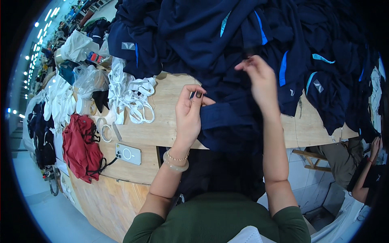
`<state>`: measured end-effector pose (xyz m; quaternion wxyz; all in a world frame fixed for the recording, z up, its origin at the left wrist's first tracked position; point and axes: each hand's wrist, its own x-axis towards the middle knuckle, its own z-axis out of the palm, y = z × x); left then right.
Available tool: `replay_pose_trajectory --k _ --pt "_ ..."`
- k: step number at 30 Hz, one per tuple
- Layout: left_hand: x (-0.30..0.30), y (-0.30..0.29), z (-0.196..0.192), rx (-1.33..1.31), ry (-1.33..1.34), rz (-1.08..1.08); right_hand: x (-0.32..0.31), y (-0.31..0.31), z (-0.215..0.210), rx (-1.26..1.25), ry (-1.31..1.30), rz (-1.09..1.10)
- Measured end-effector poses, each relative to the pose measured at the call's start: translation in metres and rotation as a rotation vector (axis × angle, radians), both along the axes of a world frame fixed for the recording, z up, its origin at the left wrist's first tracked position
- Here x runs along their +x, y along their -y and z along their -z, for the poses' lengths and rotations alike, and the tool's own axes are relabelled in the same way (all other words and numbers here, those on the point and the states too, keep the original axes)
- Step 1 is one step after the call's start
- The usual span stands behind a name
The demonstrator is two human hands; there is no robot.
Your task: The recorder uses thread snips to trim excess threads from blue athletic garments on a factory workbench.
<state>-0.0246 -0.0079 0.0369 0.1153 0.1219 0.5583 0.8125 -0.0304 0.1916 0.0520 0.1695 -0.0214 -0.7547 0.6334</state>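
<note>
A navy garment [231,117] lies in front of me and hangs over the table's near edge, its stitched band toward my left. My left hand [189,111] grips the end of that band, fingers curled and thumb on top. Higher up and to the right, my right hand [258,75] is raised above the cloth with its fingers drawn together. Slight blur hides what, if anything, is between those fingertips. Behind both hands rises a large heap of navy garments [190,32] with bright blue and turquoise strips.
White straps [142,101] lie left on the wooden table [170,89]. Nearer are tape rolls [106,133], a phone [129,154] and a red cloth bag [81,148]. A clear plastic bag [91,79] stands farther back. Another person's arm [364,170] shows at far right beside a wooden stool [310,160].
</note>
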Motion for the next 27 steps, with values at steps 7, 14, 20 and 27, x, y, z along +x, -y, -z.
replay_pose_trajectory --k 7,14,20,27 --pt "-0.003 0.001 0.0 0.132 0.047 0.102 0.016 0.015 0.003 -0.505 0.108 -0.215" --pt "-0.003 0.003 -0.005 0.088 -0.004 0.074 0.054 -0.006 -0.022 -0.457 0.057 -0.238" --pt "0.003 0.001 -0.002 0.063 -0.029 0.085 0.039 0.022 -0.033 -0.593 0.144 -0.491" --pt "-0.011 0.02 0.0 -0.126 -0.035 0.044 0.057 -0.046 -0.018 -0.253 0.054 -0.048"
